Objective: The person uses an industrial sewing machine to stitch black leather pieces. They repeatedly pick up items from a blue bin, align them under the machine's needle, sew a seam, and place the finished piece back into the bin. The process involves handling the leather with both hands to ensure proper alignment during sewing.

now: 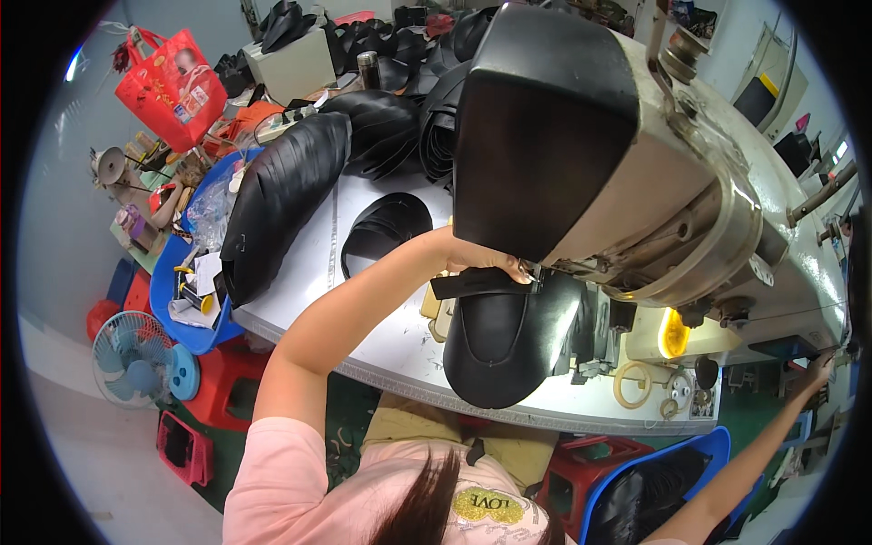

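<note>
"Background and surface?"

"White worktop (282, 292), one, curved toward the rim of the view. Upon it: sewing machine (545, 136), one, with a dark cover at its near end; stack of black pieces (291, 195), one, at left; pale ring (619, 385), one, at right."

"Principal item?"

"Black strip (459, 285), one, flat and narrow. Location: below the machine's dark cover, above the upper part of a black curved piece (495, 381), which spreads toward the person's body. Long axis of strip: left to right, across the view, right end by the machine's working parts, left end free."

"Left hand?"

"Left hand (495, 259), one, bare. Set just beyond the strip, so the strip lies on the person's side of it. State: narrow, fingers closed on the strip's right end. Forearm reaches in from lower left."

"Right hand?"

"Right hand (820, 367), one, bare. Arm extended to the far right, past the worktop's end, well apart from the strip. State: cannot tell; too small and dim."

"Nearer hand?"

"Left, touching."
</note>
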`<state>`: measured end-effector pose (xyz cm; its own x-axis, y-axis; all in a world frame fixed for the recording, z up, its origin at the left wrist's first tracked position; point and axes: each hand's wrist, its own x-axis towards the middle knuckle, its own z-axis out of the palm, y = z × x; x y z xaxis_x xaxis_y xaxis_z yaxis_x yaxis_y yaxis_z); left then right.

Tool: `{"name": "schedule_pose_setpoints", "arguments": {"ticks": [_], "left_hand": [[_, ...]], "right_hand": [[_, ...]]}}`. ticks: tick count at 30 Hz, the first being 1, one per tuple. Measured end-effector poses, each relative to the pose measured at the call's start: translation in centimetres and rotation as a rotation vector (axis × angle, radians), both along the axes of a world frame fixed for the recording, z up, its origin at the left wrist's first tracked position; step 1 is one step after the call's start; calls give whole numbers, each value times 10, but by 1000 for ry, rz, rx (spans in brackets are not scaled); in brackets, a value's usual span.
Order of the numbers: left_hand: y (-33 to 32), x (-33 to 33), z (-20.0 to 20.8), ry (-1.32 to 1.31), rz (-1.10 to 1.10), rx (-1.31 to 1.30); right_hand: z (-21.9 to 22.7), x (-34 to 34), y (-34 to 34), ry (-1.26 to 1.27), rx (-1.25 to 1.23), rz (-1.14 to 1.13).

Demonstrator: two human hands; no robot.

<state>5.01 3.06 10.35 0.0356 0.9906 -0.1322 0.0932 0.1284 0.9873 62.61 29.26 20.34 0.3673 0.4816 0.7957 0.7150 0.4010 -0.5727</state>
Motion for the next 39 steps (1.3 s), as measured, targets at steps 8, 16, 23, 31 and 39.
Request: {"name": "schedule_pose_setpoints", "arguments": {"ticks": [8,16,23,31,39], "left_hand": [[-2,-6,-10,-86,11,-40],[14,-21,-33,-227,-113,21],[-4,0,-6,-464,235,33],[-87,20,-64,-537,126,101],[-124,43,-83,-385,119,433]], "right_hand": [[4,32,30,112,-104,103],[-27,-24,-27,186,157,93],[-76,-161,-142,662,40,386],[-161,-290,-226,2,-660,1379],[-177,-331,-276,-143,-1052,1830]]}}
